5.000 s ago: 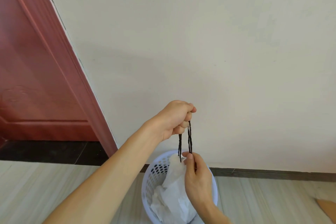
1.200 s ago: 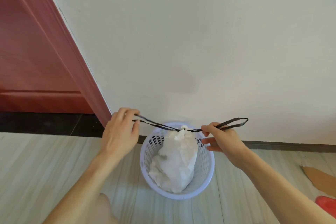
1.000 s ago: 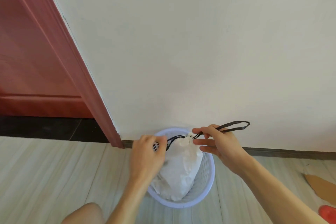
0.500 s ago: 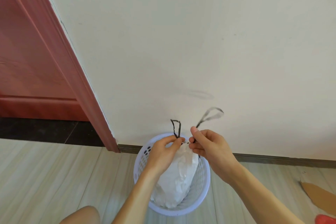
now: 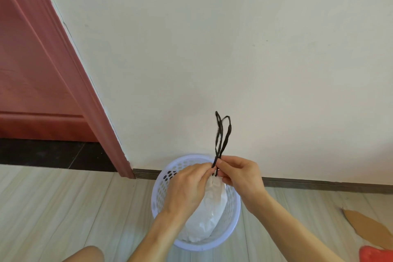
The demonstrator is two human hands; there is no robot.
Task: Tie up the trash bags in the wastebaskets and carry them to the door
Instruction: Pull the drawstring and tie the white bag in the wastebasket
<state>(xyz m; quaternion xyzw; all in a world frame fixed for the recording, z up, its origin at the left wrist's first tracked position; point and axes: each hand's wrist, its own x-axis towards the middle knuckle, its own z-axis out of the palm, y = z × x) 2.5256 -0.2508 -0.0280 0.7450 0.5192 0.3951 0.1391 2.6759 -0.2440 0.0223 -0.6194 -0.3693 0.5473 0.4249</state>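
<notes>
While I look down through the head camera, the closest thing I see is a bare knee (image 5: 85, 254) at the bottom edge. Next come my two arms, reaching forward over the pale wood floor (image 5: 53, 208). My left hand (image 5: 187, 189) and my right hand (image 5: 240, 176) meet right above the white trash bag (image 5: 209, 212). Both hands pinch the black drawstrings (image 5: 222, 134) just above the bag's bunched neck, with fingertips nearly touching each other. The two string loops stick straight up from my fingers, side by side. The bag sits inside the light blue wastebasket (image 5: 161, 195), which has little holes in its wall. The basket stands on the floor, close to the wall. Off to the right on the floor lie a brown cardboard piece (image 5: 365, 227) and something red (image 5: 376, 254) at the corner. Behind the basket runs a dark baseboard (image 5: 319, 185) under the cream wall (image 5: 234, 49). Farther left stands the red door (image 5: 32, 70) with its red frame (image 5: 100, 112), and a dark strip of floor (image 5: 42, 153) lies below the door.
</notes>
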